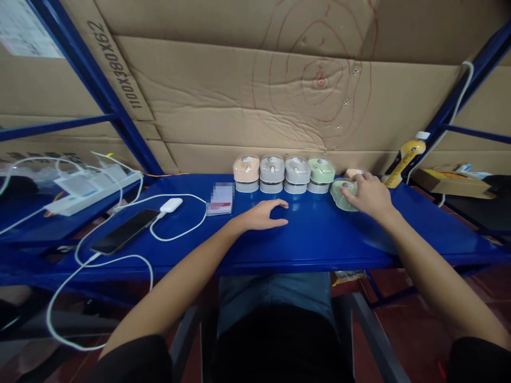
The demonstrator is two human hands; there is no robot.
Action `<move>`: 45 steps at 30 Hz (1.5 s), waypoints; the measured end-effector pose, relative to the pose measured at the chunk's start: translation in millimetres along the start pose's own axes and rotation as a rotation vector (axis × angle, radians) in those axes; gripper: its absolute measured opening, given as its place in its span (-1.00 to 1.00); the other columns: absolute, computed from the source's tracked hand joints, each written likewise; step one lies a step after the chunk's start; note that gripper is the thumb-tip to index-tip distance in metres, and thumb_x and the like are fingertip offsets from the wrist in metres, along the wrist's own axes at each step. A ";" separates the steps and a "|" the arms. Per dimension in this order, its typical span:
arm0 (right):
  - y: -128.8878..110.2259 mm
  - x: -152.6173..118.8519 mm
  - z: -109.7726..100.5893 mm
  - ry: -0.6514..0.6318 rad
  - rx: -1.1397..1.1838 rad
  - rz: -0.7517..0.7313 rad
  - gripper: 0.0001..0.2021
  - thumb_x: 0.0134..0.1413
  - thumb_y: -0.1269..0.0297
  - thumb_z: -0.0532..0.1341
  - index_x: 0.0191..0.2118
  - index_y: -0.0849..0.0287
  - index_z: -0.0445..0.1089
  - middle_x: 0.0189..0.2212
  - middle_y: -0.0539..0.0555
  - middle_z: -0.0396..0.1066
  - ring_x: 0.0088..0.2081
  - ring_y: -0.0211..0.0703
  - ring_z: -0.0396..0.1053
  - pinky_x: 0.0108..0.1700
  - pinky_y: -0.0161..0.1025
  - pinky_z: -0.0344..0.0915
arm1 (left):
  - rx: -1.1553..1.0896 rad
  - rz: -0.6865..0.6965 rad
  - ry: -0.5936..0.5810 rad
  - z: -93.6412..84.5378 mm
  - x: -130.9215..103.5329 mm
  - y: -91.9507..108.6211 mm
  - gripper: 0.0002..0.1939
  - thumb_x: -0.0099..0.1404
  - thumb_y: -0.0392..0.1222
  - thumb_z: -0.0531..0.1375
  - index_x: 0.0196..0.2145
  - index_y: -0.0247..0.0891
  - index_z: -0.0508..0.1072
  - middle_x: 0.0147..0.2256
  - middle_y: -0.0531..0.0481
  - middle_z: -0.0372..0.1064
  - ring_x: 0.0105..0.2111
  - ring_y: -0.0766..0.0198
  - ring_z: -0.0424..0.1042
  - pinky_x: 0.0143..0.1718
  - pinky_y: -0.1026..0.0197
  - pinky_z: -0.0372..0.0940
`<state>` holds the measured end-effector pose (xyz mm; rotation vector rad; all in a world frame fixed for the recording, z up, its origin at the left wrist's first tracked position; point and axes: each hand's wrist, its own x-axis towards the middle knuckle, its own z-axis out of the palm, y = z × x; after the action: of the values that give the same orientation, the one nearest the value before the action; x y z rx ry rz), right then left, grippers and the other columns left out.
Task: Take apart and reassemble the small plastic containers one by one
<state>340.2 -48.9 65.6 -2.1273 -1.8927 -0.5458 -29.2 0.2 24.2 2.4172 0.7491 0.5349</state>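
My left hand point(264, 215) rests low over the blue tabletop, thumb and fingers parted, with nothing between them. On the right, my right hand point(372, 197) grips the right side of a pale green plastic container point(342, 198), which looks clear and shallow; its far edge is partly under my fingers. Just behind those fingers, a small peach-coloured piece point(353, 173) shows in part. Between the hands, toward the back, stands a row of lidded containers: a peach one point(246, 173), two grey ones point(272, 173) and a green one point(320, 173), each on a pale grey base.
A phone with a lit screen point(221, 199) lies left of the row. Farther left are a dark phone point(125, 231), a white charger point(171, 205), looping white cables and a power strip point(91, 189). A yellow-labelled bottle point(405, 160) stands at the back right. Cardboard point(223, 90) walls the rear.
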 end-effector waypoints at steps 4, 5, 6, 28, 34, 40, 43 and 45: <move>-15.4 -6.6 -9.3 -0.180 0.002 0.212 0.03 0.26 -0.53 0.02 0.48 0.30 0.22 0.29 0.61 0.39 0.21 0.62 0.46 0.09 0.29 0.42 | -0.005 0.002 0.002 1.1 0.9 -1.5 -0.45 0.39 0.06 0.35 0.24 -0.18 0.46 0.29 -0.21 0.48 0.31 -0.06 0.45 0.40 -0.14 0.28; -19.4 -6.5 -9.3 -0.228 -0.006 0.229 0.04 0.25 -0.54 0.03 0.48 0.31 0.22 0.28 0.62 0.41 0.20 0.63 0.47 0.08 0.29 0.43 | -0.007 0.005 0.006 1.6 1.1 -1.8 -0.45 0.39 0.06 0.35 0.24 -0.19 0.47 0.28 -0.21 0.48 0.31 -0.06 0.45 0.40 -0.16 0.28; -23.2 -6.6 -9.3 -0.268 -0.020 0.229 0.01 0.27 -0.51 0.04 0.46 0.32 0.24 0.26 0.63 0.42 0.19 0.62 0.48 0.08 0.29 0.43 | -0.012 0.010 0.012 2.3 1.3 -2.2 -0.46 0.39 0.06 0.36 0.23 -0.19 0.47 0.28 -0.22 0.49 0.30 -0.07 0.46 0.39 -0.16 0.29; -95.8 5.1 3.8 -0.255 0.743 -0.672 -0.07 0.04 -0.34 0.45 0.41 0.08 0.37 0.27 0.29 0.50 0.21 0.33 0.50 0.24 0.25 0.45 | -0.164 0.077 0.124 2.5 -0.6 -5.8 0.21 0.07 -0.06 0.52 0.54 -0.21 0.03 0.29 -0.34 0.38 0.30 -0.25 0.42 0.36 -0.30 0.28; -53.0 20.2 6.1 -0.376 0.514 -0.284 -0.13 0.22 -0.50 0.19 0.31 0.16 0.47 0.17 0.31 0.59 0.14 0.37 0.56 0.18 0.18 0.48 | -0.039 0.066 0.116 -1.1 -2.8 -4.2 0.09 0.10 0.08 0.55 0.49 -0.14 0.24 0.31 -0.27 0.34 0.32 -0.24 0.38 0.41 -0.31 0.23; -50.4 22.7 10.5 -0.477 0.215 -0.239 -0.11 0.14 -0.55 0.19 0.23 0.17 0.48 0.15 0.39 0.56 0.15 0.49 0.51 0.11 0.25 0.47 | 0.058 0.071 0.094 2.4 -1.4 -1.8 -0.44 0.22 0.14 0.53 0.12 -0.07 0.67 0.26 -0.19 0.38 0.28 -0.17 0.44 0.41 -0.23 0.26; -58.8 17.9 12.9 -0.473 0.112 -0.214 -0.13 0.10 -0.49 0.27 0.24 0.17 0.44 0.18 0.44 0.51 0.18 0.55 0.45 0.11 0.29 0.44 | 0.026 0.087 0.134 2.6 -0.7 -4.7 -0.52 0.28 0.14 0.49 0.09 -0.07 0.70 0.24 -0.18 0.41 0.26 -0.12 0.47 0.40 -0.21 0.29; -62.7 15.3 13.2 -0.481 0.080 -0.204 -0.13 0.13 -0.46 0.27 0.26 0.21 0.42 0.21 0.49 0.47 0.22 0.57 0.41 0.14 0.30 0.41 | 0.008 0.074 0.155 1.7 -0.5 -6.3 -0.54 0.31 0.16 0.46 0.07 -0.07 0.71 0.24 -0.18 0.43 0.27 -0.13 0.46 0.40 -0.22 0.28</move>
<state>281.1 -21.4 56.1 -2.1652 -2.3507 0.0194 -31.2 3.6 18.9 2.4389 0.7281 0.7578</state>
